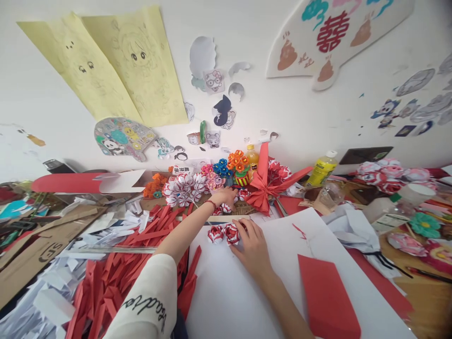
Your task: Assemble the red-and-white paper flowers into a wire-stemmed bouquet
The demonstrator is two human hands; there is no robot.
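My left hand (226, 197) reaches across to the back of the desk, among small red-and-white paper flowers (243, 193). Its fingers are bent close together, and what they grip, if anything, is hidden. Nearer to me, my right hand (252, 247) curls its thumb and fingers around the right side of a red-and-white paper flower (231, 234). Touching that flower on the left is another paper flower (215, 234) of the same kind. Both rest at the far edge of a large white sheet (219, 287).
Piles of red paper strips (116, 263) and white paper scraps (56, 273) cover the left side. Behind stand flower bunches (185, 188), a big red paper bow (264, 193) and a yellow bottle (322, 169). A red paper piece (328, 296) lies at right.
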